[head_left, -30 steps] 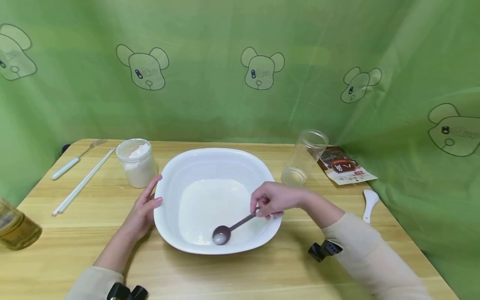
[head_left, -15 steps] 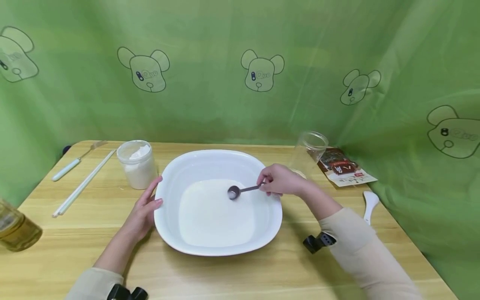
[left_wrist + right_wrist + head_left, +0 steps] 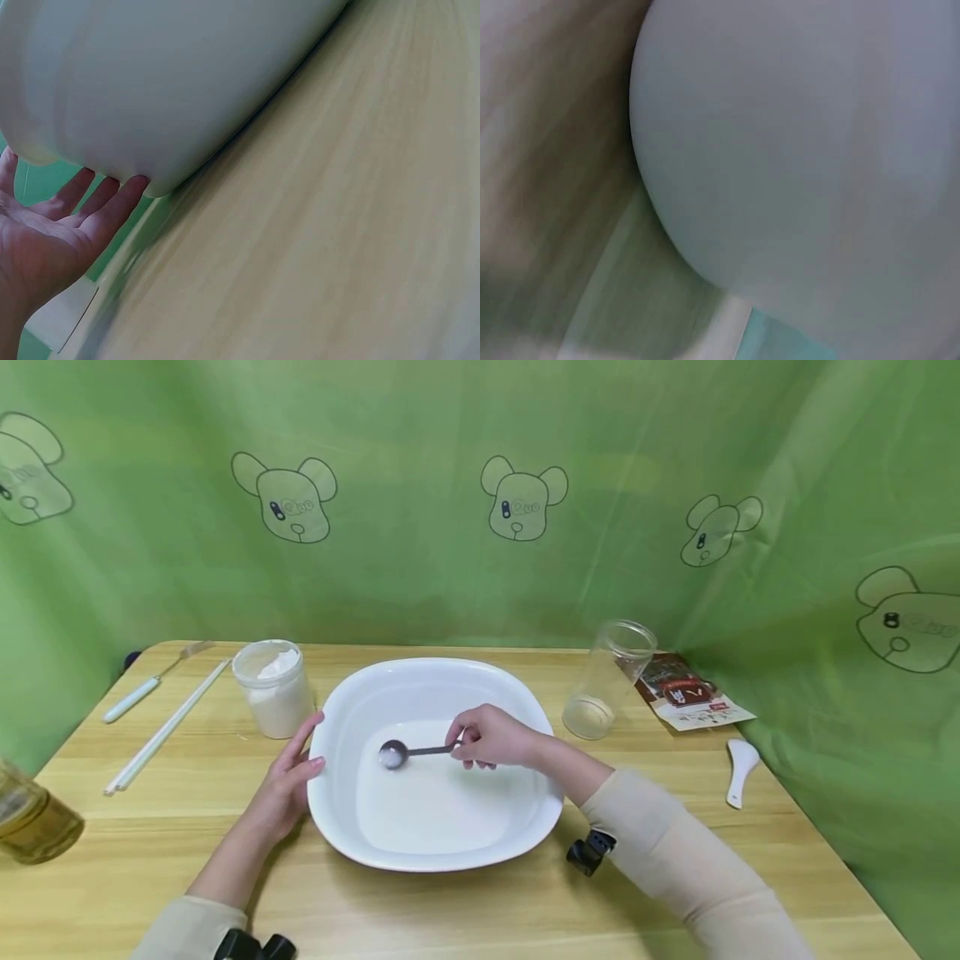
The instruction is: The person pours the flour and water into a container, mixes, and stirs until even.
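Observation:
A large white basin (image 3: 435, 852) sits on the table, with a milky white liquid (image 3: 427, 810) in its bottom. Inside it, my right hand (image 3: 495, 739) pinches the handle end of a dark spoon (image 3: 393, 754), whose bowl points left over the liquid and holds something pale. My left hand (image 3: 281, 785) touches the basin's left side, thumb and index fingertips at the rim. In the left wrist view its other straight fingers (image 3: 112, 214) rest against the outer wall. Only the basin's outer wall (image 3: 780, 165) fills the right wrist view; the right hand is hidden there.
Behind the left hand stands a jar of white powder (image 3: 276, 693); chopsticks (image 3: 168, 727) and a blue-handled fork (image 3: 142, 693) lie farther left. A jar of amber liquid (image 3: 33, 818) is at the left edge. Right of the basin are a clear cup (image 3: 607, 681), a brown packet (image 3: 690, 693) and a white spoon (image 3: 741, 768).
My right hand has carried the spoon from the near side of the basin, up past its right side, then left across the liquid. The left hand and basin have stayed put.

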`<state>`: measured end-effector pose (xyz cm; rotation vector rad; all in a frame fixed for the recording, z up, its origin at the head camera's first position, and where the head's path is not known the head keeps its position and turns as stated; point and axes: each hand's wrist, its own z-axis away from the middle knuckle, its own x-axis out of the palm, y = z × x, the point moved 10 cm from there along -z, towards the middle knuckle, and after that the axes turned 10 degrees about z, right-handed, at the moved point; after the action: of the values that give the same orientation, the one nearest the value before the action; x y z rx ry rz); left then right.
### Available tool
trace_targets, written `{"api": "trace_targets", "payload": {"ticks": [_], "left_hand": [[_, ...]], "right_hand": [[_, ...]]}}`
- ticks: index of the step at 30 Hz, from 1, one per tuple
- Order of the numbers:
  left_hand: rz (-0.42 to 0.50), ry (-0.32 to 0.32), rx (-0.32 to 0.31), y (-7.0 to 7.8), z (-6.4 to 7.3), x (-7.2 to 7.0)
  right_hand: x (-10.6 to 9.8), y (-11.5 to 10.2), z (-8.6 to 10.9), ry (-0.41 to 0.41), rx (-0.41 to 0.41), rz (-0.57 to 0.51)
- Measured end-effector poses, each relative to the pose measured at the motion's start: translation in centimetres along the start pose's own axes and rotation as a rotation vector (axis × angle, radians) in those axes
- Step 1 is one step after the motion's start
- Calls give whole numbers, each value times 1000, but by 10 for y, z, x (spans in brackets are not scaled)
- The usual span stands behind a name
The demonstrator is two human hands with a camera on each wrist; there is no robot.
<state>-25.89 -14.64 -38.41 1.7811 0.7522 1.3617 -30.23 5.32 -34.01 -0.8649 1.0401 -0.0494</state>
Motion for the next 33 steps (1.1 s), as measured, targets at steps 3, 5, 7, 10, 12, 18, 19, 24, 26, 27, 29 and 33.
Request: {"api": "trace_targets", "payload": {"ticks": [3, 5, 7, 10, 12, 18, 19, 24, 26, 27, 29, 33], "left_hand": [[0, -1, -3, 0, 0, 1], [1, 2, -6, 0, 0, 1], [3, 7, -8, 0, -1, 0], [6, 9, -7, 0, -1, 0], [6, 6, -5, 0, -1, 0], [9, 6, -7, -1, -1, 0], [9, 6, -8, -1, -1, 0], [10, 6, -6, -1, -1, -1], [9, 4, -4, -1, -1, -2], [9, 3, -3, -1, -1, -2], [7, 0, 0, -1, 0, -2], [8, -8, 1, 0, 0, 0]], "right_hand": [[10, -6, 6, -88, -47, -27], [16, -10, 13, -148, -74, -39], [20, -14, 21, -206, -97, -53], [21, -16, 34, -276, -129, -42], [19, -14, 43, -303, -144, -30], [-5, 2, 64, -279, -123, 61], [-11, 4, 67, -265, -117, 89], [-43, 15, 72, -154, -77, 256], [-54, 20, 69, -89, -56, 316], [-59, 22, 67, -56, -47, 342], [-66, 24, 60, 2, -30, 369], [-69, 26, 40, 93, -9, 379]]}}
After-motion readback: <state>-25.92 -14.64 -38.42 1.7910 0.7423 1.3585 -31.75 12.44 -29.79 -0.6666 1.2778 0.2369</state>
